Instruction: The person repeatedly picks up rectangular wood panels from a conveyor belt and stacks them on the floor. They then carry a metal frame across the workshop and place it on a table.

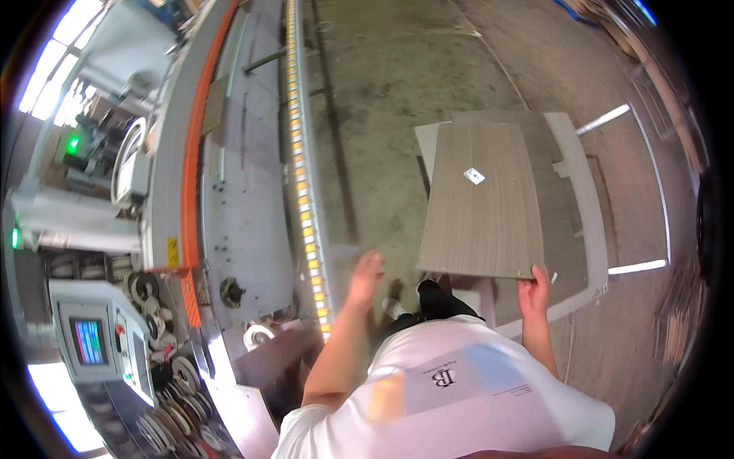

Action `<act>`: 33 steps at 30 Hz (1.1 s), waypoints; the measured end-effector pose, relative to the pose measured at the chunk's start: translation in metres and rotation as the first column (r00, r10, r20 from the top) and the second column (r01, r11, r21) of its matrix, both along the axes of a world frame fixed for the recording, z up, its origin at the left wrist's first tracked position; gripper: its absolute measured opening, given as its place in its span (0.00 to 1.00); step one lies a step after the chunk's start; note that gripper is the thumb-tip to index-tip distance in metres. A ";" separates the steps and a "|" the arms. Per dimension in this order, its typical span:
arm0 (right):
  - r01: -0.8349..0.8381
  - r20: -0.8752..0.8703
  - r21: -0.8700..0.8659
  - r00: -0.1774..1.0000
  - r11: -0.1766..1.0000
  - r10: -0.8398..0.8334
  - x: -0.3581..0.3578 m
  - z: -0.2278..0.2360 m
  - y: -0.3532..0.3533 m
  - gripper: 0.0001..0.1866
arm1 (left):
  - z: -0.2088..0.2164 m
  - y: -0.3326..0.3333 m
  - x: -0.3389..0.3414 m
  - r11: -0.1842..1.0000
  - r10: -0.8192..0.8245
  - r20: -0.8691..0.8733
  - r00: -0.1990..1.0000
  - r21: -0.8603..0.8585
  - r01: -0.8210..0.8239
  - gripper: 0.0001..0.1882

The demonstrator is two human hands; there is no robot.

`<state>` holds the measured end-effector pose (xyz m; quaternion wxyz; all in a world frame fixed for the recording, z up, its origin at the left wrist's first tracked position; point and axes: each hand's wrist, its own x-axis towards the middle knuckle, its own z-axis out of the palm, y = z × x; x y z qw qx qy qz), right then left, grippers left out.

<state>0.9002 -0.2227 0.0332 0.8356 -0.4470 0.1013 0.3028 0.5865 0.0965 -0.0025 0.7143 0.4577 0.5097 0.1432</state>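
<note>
Floor (382, 92); white label (474, 176) on panel (483, 226)

One cam here, a head-worn fisheye looking steeply down: the wearer's white shirt (489, 417) sits super close at 6 o'clock, machine (248, 199) off at 9, floor (390, 92) stretching away toward 12.

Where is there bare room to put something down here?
The widest bare patch is the floor between the yellow strip and the brown panel, ahead of the left hand. The grey machine bed between that strip and the orange rail looks mostly bare too. It is crowded at lower left, where reels pack beside the control console.
</note>
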 end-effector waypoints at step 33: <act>-0.973 -0.368 -0.085 0.232 0.216 0.900 -0.288 -0.078 0.257 0.17 | -0.048 -0.173 -0.336 0.069 0.968 0.242 0.063 -0.015 -0.997 0.16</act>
